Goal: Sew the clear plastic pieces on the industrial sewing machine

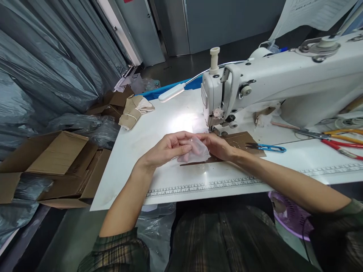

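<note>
My left hand (166, 149) and my right hand (219, 146) meet over a white sewing table (136, 158), both pinching a small piece of thin, pale translucent fabric (195, 151). The fabric lies just in front of the needle area (212, 130) of a white sewing machine (283, 83). A brown cardboard sheet (241, 140) sits under my right hand. Blue thread snips (268, 147) rest on the table right of that hand.
A white lamp (171, 93) lights the table. Red- and yellow-handled scissors (343, 141) lie at right. A bundle of tan pieces (133, 111) sits at the far left corner. Open cardboard boxes (56, 166) and grey plastic sheeting (51, 64) stand left. A purple basket (286, 215) is below right.
</note>
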The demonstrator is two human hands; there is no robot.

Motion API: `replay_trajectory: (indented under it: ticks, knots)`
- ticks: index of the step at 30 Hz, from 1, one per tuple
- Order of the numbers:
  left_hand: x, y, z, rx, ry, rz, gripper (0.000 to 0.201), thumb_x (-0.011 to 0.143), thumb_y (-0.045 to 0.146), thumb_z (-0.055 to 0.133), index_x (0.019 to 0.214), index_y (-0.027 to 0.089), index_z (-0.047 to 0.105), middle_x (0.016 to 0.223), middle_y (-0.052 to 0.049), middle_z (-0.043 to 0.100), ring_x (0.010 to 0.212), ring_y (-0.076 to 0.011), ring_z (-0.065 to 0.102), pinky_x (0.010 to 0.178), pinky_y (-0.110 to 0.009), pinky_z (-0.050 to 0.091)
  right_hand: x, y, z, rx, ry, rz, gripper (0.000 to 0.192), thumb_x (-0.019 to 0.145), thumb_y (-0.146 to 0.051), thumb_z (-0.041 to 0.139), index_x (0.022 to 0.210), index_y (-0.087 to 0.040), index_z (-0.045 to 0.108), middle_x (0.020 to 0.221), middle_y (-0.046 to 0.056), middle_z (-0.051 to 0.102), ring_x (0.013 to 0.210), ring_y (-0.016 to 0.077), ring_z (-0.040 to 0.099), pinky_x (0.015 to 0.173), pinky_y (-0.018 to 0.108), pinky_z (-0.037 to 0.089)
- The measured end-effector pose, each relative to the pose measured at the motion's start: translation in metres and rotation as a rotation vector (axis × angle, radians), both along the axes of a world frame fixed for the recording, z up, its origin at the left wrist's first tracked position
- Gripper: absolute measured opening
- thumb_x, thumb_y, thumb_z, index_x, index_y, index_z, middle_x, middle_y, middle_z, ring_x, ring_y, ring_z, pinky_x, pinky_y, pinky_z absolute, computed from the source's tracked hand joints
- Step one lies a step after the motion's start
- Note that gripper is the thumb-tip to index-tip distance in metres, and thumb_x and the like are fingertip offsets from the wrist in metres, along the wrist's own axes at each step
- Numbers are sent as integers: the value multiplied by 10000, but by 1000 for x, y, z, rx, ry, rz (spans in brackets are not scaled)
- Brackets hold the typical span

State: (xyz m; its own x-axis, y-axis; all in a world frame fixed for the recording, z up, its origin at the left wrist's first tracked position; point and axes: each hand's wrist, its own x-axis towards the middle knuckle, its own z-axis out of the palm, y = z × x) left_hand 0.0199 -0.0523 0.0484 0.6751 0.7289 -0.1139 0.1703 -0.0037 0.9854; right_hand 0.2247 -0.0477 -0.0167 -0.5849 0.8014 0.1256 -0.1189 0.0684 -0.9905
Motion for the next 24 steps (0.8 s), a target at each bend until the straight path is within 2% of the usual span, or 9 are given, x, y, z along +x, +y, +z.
replay_trajectory:
  ticks: [3,5,7,9,10,14,16,19,24]
  knots:
    - [-7,-10,3,42,29,45,354,864,397,655,1139,174,657,712,-47,657,622,-135,608,558,-241,477,22,-19,4,-125,48,268,248,802,-388,609,856,-158,688,753,23,654,724,157,609,736,306,503]
    - [-10,-12,-1,55,68,47,360,904,393,595,1187,173,623,650,-20,619,570,-120,583,530,-231,460,36,-29,5,-204,-25,348,185,790,-340,672,839,-162,669,678,-7,637,635,127,595,678,278,502]
    - [-9,-10,-8,82,150,47,387,931,405,539,1242,177,570,633,-3,605,457,-91,507,434,-211,389,47,-33,6,-295,-110,382,211,804,-358,683,885,-166,648,630,-19,631,580,124,598,623,272,506]
    - [-3,-3,-18,208,288,87,376,944,403,494,1244,185,550,665,-2,612,412,-82,467,391,-208,344,55,-28,7,-329,-221,328,236,799,-365,686,919,-167,640,616,-17,632,544,128,597,562,261,498]
    - [1,3,-23,316,376,111,354,944,386,480,1233,194,554,695,-6,622,435,-92,491,408,-214,365,58,-23,7,-297,-304,254,228,791,-348,688,924,-169,643,620,-13,637,531,129,592,532,254,486]
    - [15,33,-43,831,724,117,300,892,258,502,1173,210,596,909,-53,674,756,-192,630,648,-298,490,63,0,3,75,-687,-163,117,760,-253,672,863,-199,665,663,-2,655,561,147,584,498,251,421]
    - [21,52,-51,986,802,142,289,882,234,503,1147,202,613,1051,-87,656,890,-226,623,725,-330,494,64,8,1,235,-766,-274,94,760,-255,668,843,-210,674,688,2,656,611,161,589,527,260,411]
    - [31,81,-62,1023,802,200,262,931,301,460,1102,203,633,1053,-95,637,923,-234,612,761,-341,489,64,14,0,263,-756,-280,107,797,-294,645,847,-206,678,706,8,654,622,155,577,550,262,410]
    - [43,128,-82,1054,690,100,230,924,279,465,1017,217,667,1071,-93,644,1000,-241,602,891,-361,461,71,18,0,174,-743,-265,147,828,-308,618,898,-207,698,690,-2,632,604,140,556,546,256,400]
